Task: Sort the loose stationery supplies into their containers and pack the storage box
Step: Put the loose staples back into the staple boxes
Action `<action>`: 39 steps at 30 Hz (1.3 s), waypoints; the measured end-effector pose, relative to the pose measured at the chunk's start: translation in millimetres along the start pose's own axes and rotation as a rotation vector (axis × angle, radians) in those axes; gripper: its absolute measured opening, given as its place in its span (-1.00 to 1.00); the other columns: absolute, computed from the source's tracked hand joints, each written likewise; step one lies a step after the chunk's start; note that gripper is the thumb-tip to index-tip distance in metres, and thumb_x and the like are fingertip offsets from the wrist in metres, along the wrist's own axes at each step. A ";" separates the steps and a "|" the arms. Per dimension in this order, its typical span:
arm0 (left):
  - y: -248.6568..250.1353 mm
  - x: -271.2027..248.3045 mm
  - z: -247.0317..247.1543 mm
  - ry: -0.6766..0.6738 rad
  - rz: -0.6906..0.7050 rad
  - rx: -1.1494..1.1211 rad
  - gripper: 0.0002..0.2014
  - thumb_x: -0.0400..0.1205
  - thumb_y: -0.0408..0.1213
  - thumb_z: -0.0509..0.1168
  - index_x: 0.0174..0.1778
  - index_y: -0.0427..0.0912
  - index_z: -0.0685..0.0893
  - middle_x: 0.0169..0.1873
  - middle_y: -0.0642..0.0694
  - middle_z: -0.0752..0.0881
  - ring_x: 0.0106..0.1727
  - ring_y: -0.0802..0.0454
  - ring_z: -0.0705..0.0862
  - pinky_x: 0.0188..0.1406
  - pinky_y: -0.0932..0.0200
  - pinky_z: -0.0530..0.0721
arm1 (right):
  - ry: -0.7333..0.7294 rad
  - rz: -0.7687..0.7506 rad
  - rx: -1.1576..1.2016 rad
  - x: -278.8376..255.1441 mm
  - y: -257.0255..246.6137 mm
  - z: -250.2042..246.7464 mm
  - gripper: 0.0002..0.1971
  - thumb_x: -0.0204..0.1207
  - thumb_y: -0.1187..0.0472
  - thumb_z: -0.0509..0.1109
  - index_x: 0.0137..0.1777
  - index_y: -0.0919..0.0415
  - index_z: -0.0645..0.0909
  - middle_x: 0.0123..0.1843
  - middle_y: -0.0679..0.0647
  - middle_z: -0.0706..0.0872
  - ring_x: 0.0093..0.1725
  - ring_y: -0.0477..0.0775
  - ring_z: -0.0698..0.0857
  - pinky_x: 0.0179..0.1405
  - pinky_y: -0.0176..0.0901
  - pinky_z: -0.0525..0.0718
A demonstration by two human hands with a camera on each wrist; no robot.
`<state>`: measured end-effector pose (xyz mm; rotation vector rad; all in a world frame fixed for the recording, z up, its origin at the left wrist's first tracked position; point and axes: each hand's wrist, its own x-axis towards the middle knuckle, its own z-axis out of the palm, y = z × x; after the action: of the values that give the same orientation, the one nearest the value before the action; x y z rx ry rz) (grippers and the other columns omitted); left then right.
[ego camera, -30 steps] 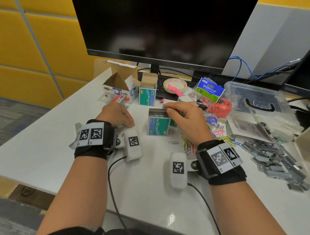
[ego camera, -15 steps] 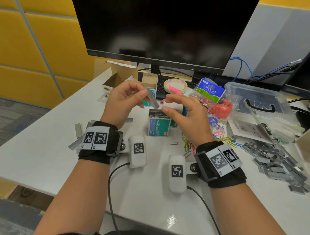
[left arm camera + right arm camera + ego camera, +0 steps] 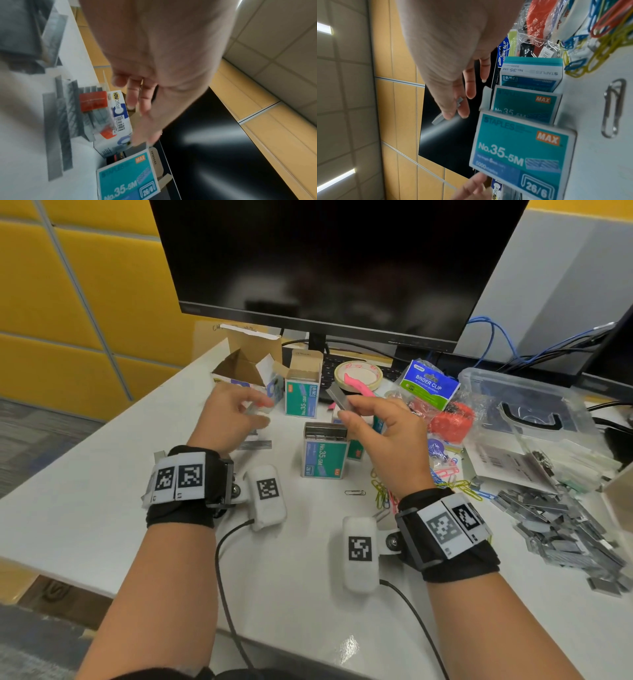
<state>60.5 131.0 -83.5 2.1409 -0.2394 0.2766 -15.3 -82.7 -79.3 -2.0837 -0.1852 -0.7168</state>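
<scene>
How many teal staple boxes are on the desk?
4 staple boxes: one open by the left hand; three in a row, front, middle, rear, by the right hand. Others may be hidden.

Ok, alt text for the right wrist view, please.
The right hand pinches a short grey metal staple strip in front of a dark monitor screen. Beside it stand teal cardboard staple boxes, with coloured paper clips on the white desk.
</scene>
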 end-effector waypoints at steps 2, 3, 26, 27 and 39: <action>-2.0 1.2 1.3 -0.060 -0.041 0.158 -0.74 0.40 -0.33 0.54 -0.08 0.08 0.77 0.17 -0.09 0.57 0.20 -0.11 0.53 0.22 0.02 0.53 | -0.005 0.006 -0.001 0.0 0.8 0.7 -0.75 0.53 0.12 0.42 0.19 0.10 0.70 0.05 0.06 0.73 0.08 -0.09 0.60 -0.08 -0.61 0.49; -0.8 0.8 1.0 -0.093 -0.067 0.228 -0.72 0.37 -0.29 0.57 -0.06 0.08 0.77 0.20 -0.08 0.54 0.29 -0.14 0.48 0.34 -0.08 0.48 | -0.005 0.008 -0.002 -0.2 1.1 1.1 -0.75 0.53 0.11 0.42 0.19 0.09 0.70 0.05 0.05 0.73 0.09 -0.08 0.60 -0.08 -0.58 0.49; 21.4 -12.3 11.3 -0.053 -0.008 0.170 -0.89 0.57 -0.14 0.38 -0.02 -0.02 0.70 0.24 -0.11 0.49 0.36 -0.06 0.39 0.43 -0.03 0.35 | 0.003 0.004 0.083 -1.0 -1.5 -0.6 -0.79 0.54 0.17 0.41 0.16 0.09 0.69 -0.10 -0.19 0.69 -0.06 -0.29 0.62 -0.12 -0.53 0.57; 22.8 -13.4 11.7 -0.024 0.060 0.028 -0.92 0.60 -0.18 0.35 -0.02 -0.03 0.65 0.16 -0.07 0.55 0.26 -0.01 0.49 0.37 -0.02 0.46 | 0.003 0.001 0.090 -0.7 -1.6 -0.5 -0.78 0.55 0.17 0.40 0.18 0.05 0.67 -0.11 -0.28 0.66 -0.05 -0.28 0.61 -0.10 -0.51 0.57; 43.3 -22.6 29.1 -0.130 0.159 -0.551 -0.87 0.64 -0.35 0.27 0.00 -0.09 0.70 -0.34 -0.06 0.72 -0.43 0.20 0.61 -0.53 0.38 0.57 | -0.022 -0.061 0.010 2.2 3.9 0.2 -0.75 0.58 0.19 0.36 0.22 0.13 0.69 -0.13 -0.30 0.60 -0.06 -0.27 0.55 -0.01 -0.30 0.54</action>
<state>30.0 84.5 -71.5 1.5964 -0.5012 0.1401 -12.0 -85.2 -80.9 -2.0850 -0.2651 -0.7281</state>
